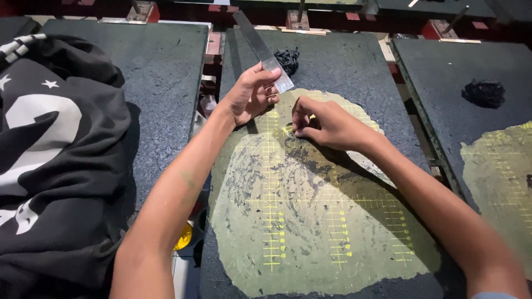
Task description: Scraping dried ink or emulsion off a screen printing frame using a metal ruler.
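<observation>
My left hand [250, 94] grips a long flat metal blade [260, 47] that slants up and away from the board. My right hand [324, 123] rests with pinched fingertips on the middle dark board [343, 61], at the top of a pale yellowish patch [310, 221] marked with yellow ruled lines. Dark scraped streaks run through the patch just below my right fingers. What the fingertips pinch is too small to make out.
A black garment with white print [52, 155] lies heaped on the left board [160, 66]. Small clumps of black residue sit at the top of the middle board [287, 58] and on the right board [484, 92]. A yellow object [183, 237] sits in the gap between boards.
</observation>
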